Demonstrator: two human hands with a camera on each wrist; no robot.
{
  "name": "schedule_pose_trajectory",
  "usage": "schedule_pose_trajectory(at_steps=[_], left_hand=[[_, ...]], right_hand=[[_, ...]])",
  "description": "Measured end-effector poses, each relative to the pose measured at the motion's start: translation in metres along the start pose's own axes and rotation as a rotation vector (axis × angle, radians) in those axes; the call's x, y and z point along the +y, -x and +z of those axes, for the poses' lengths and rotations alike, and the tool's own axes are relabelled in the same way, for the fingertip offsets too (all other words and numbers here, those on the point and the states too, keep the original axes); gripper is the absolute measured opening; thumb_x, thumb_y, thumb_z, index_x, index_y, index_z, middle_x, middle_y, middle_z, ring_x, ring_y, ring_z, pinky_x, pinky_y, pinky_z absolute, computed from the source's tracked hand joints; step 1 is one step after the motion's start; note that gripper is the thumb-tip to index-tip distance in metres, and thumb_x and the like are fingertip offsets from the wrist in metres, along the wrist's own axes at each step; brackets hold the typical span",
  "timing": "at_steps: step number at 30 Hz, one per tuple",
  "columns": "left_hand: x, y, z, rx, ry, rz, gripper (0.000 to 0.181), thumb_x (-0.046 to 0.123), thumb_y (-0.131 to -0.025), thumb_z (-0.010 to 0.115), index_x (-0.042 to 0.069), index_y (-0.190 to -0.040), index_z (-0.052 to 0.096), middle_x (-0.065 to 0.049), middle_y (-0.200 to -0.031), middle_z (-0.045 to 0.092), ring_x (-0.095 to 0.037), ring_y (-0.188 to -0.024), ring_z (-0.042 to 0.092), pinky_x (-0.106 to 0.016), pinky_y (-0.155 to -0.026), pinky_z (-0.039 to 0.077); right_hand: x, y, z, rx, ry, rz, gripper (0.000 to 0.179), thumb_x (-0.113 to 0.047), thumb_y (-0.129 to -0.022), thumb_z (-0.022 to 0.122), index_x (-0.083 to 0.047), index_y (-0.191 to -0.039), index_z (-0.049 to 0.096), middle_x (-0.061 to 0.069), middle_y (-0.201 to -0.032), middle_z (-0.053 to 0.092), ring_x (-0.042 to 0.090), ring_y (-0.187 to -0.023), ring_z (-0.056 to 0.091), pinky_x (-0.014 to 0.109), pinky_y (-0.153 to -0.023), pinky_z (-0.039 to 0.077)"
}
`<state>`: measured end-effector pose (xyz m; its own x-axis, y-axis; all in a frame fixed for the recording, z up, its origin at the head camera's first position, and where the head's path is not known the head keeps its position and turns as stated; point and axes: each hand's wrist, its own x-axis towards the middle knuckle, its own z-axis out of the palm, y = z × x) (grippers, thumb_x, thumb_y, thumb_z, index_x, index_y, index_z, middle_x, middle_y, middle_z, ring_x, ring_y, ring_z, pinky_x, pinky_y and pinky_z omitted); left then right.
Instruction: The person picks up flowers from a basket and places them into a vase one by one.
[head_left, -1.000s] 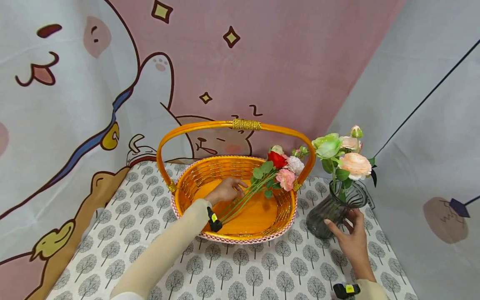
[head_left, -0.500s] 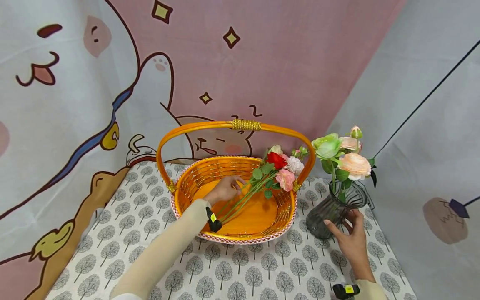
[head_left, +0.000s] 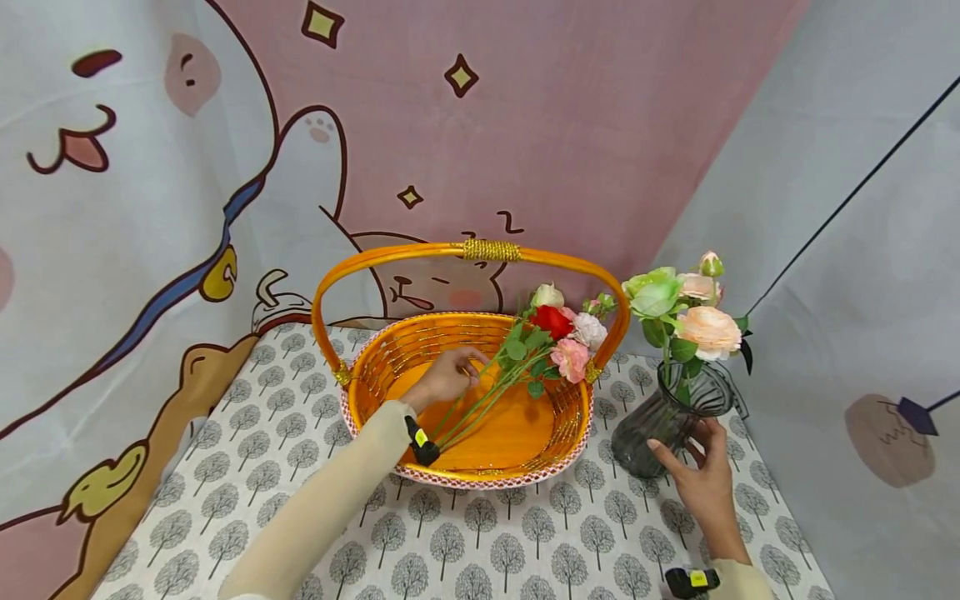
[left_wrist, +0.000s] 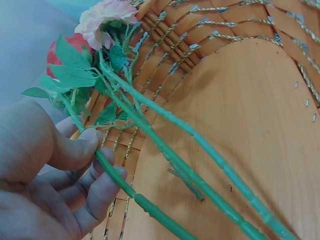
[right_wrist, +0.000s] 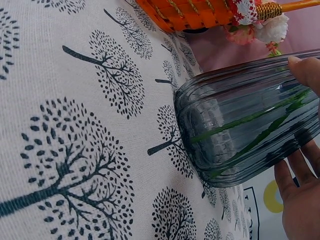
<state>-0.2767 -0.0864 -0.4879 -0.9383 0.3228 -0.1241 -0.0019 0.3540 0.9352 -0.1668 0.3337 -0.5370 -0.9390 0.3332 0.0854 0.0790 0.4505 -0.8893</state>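
Observation:
Inside the orange basket (head_left: pixel 480 454), my left hand (head_left: pixel 450 375) pinches one green flower stem (left_wrist: pixel 111 172) between thumb and fingers. Other stems (left_wrist: pixel 200 182) lie beside it across the basket floor. Their heads gather at the basket's right side: a red rose (head_left: pixel 551 322), a cream rose (head_left: pixel 547 296), a pink flower (head_left: pixel 571 360) and a white flower (head_left: pixel 588 332). My right hand (head_left: pixel 701 483) grips a dark, see-through vase (head_left: pixel 648 433) on the table. Peach (head_left: pixel 708 332) and green (head_left: pixel 652 292) flowers stand in the vase, their stems visible through it.
An arched handle (head_left: pixel 491 250) rises over the basket above my left hand. The tree-print tablecloth (head_left: pixel 480 542) runs under basket and vase. A printed pink curtain (head_left: pixel 570 125) closes off the back, with a pale one (head_left: pixel 847 292) on the right.
My left hand has shifted slightly left with the pinched stem. The cream rose and some leaves have moved a little up and left. The right hand and vase look still.

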Motion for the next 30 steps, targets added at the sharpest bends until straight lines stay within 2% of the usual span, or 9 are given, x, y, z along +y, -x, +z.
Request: schedule_pose_trajectory(at_steps=[4, 12, 18, 21, 23, 26, 30], left_hand=[[0.002, 0.003, -0.002, 0.004, 0.016, 0.002, 0.051, -0.016, -0.092, 0.049, 0.017, -0.125, 0.068, -0.012, -0.100, 0.064, -0.045, -0.101, 0.063, -0.029, -0.066, 0.046], [0.002, 0.003, -0.006, 0.003, 0.000, 0.047, 0.046, -0.010, -0.095, 0.048, 0.018, -0.126, 0.067, -0.015, -0.102, 0.065, -0.028, -0.090, 0.065, -0.030, -0.069, 0.049], [0.004, 0.005, -0.009, 0.006, -0.010, 0.091, 0.042, -0.008, -0.095, 0.056, 0.018, -0.127, 0.067, -0.014, -0.102, 0.066, -0.029, -0.092, 0.065, -0.030, -0.070, 0.049], [0.007, 0.008, -0.011, -0.009, -0.010, 0.092, 0.040, -0.007, -0.096, 0.058, 0.016, -0.129, 0.066, -0.013, -0.103, 0.064, -0.031, -0.093, 0.064, -0.030, -0.069, 0.048], [0.009, 0.011, -0.013, -0.027, -0.005, 0.089, 0.040, -0.006, -0.098, 0.057, 0.017, -0.129, 0.066, -0.012, -0.103, 0.064, -0.037, -0.097, 0.063, -0.030, -0.068, 0.047], [0.010, 0.014, -0.015, -0.053, -0.009, 0.093, 0.039, -0.004, -0.100, 0.054, 0.021, -0.127, 0.066, -0.012, -0.103, 0.064, -0.037, -0.097, 0.064, -0.031, -0.067, 0.046], [0.013, 0.018, -0.018, -0.071, -0.043, 0.120, 0.034, 0.001, -0.102, 0.057, 0.025, -0.123, 0.067, -0.011, -0.103, 0.065, -0.034, -0.094, 0.064, -0.032, -0.067, 0.047]], right_hand=[[0.001, 0.000, 0.000, 0.001, 0.003, -0.001, 0.099, -0.028, -0.091, 0.080, -0.032, -0.163, 0.013, 0.019, -0.160, 0.033, 0.041, -0.148, 0.036, 0.059, -0.119, 0.034], [0.002, -0.001, 0.001, 0.011, 0.001, -0.015, 0.097, -0.024, -0.091, 0.080, -0.031, -0.163, 0.015, 0.018, -0.159, 0.035, 0.039, -0.147, 0.037, 0.054, -0.122, 0.032], [0.001, -0.001, 0.001, 0.016, 0.000, -0.012, 0.097, -0.025, -0.091, 0.080, -0.032, -0.163, 0.015, 0.017, -0.159, 0.035, 0.037, -0.147, 0.037, 0.053, -0.123, 0.032], [0.000, -0.001, 0.001, 0.016, -0.002, -0.011, 0.097, -0.024, -0.091, 0.080, -0.032, -0.163, 0.015, 0.017, -0.159, 0.035, 0.038, -0.147, 0.037, 0.053, -0.122, 0.032], [0.000, -0.001, 0.000, 0.015, -0.001, -0.013, 0.097, -0.024, -0.091, 0.080, -0.032, -0.163, 0.015, 0.017, -0.160, 0.035, 0.038, -0.147, 0.037, 0.054, -0.122, 0.033], [0.000, -0.001, 0.000, 0.014, -0.001, -0.012, 0.097, -0.025, -0.091, 0.081, -0.032, -0.163, 0.015, 0.017, -0.160, 0.035, 0.039, -0.148, 0.037, 0.055, -0.122, 0.033], [-0.001, 0.000, 0.000, 0.011, -0.002, -0.004, 0.097, -0.026, -0.091, 0.081, -0.032, -0.163, 0.015, 0.018, -0.160, 0.034, 0.040, -0.148, 0.037, 0.056, -0.121, 0.033]])
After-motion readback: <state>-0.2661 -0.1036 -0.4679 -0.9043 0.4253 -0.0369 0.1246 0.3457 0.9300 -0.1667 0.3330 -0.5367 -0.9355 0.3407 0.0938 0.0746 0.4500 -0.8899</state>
